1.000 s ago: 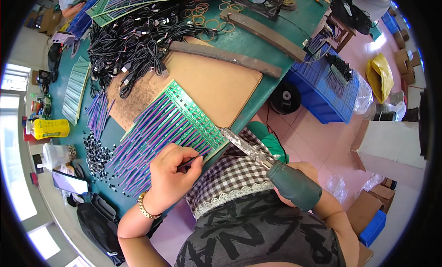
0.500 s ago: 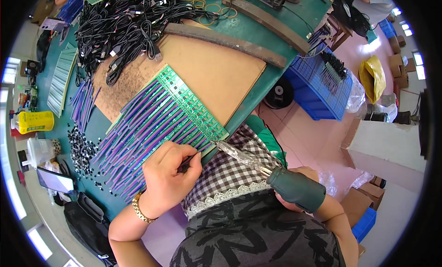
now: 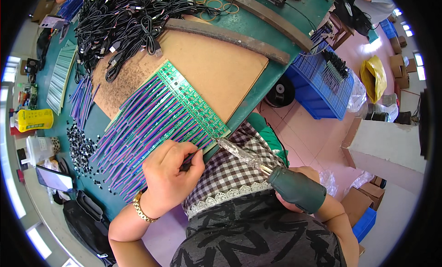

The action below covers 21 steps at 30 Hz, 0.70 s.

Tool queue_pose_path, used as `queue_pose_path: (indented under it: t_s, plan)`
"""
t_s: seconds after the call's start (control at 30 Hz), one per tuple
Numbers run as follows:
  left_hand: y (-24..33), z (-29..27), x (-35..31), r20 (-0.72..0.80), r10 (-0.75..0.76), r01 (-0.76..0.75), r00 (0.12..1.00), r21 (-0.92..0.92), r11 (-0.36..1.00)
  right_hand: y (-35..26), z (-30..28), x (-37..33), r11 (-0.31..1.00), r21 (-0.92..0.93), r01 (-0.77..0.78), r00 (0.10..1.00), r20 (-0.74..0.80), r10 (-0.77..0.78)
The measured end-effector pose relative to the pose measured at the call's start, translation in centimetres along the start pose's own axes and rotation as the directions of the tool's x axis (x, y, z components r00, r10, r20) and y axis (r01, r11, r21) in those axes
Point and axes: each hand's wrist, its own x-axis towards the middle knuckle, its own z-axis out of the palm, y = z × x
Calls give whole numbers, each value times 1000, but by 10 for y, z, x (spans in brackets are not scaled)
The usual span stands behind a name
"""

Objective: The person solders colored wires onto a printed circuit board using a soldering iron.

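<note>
A green circuit board panel (image 3: 184, 89) lies at a slant on brown cardboard, with rows of purple, blue and red wires (image 3: 138, 124) fanned across it toward the lower left. My left hand (image 3: 170, 168) rests by the wires at the panel's near corner. Its thumb and index finger are pinched together; what they hold is hidden. In my right hand (image 3: 306, 175) is a soldering iron (image 3: 294, 188) with a dark handle and a silvery wrapped shaft. The iron's tip meets the panel's near right edge, close to the last wires. Its handle covers most of my right fingers.
Black cables (image 3: 124, 27) are heaped behind the cardboard (image 3: 221, 60). Two long bars (image 3: 225, 39) lie across the far side. Small black parts (image 3: 80, 147), loose wires (image 3: 83, 101) and a yellow bottle (image 3: 34, 120) are at left. A blue crate (image 3: 317, 89) stands right of the table.
The view has shifted slightly. Both hands keep nearly the same pose, and the iron's tip stays by the panel's edge. A black cable now reaches across the rubber bands at the back.
</note>
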Motion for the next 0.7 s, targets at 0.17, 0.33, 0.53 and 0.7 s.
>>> queue_pose_path:
  t_s: [0.17,0.33,0.53,0.7]
  plan:
    - [-1,1,1,-1,24,-24,1000,16,1000,0,-2,0,1000,3,-19,1000,9,19]
    - [-1,0,0,-5,35,-35,999,18,999,-16,-17,10,980,93,-174,969,193,154]
    - [-1,-1,1,5,34,-34,999,14,999,-26,-17,11,980,-108,-166,972,149,181]
    - [-1,-1,0,18,8,-8,1000,12,1000,-21,-17,13,980,-63,-190,958,205,199]
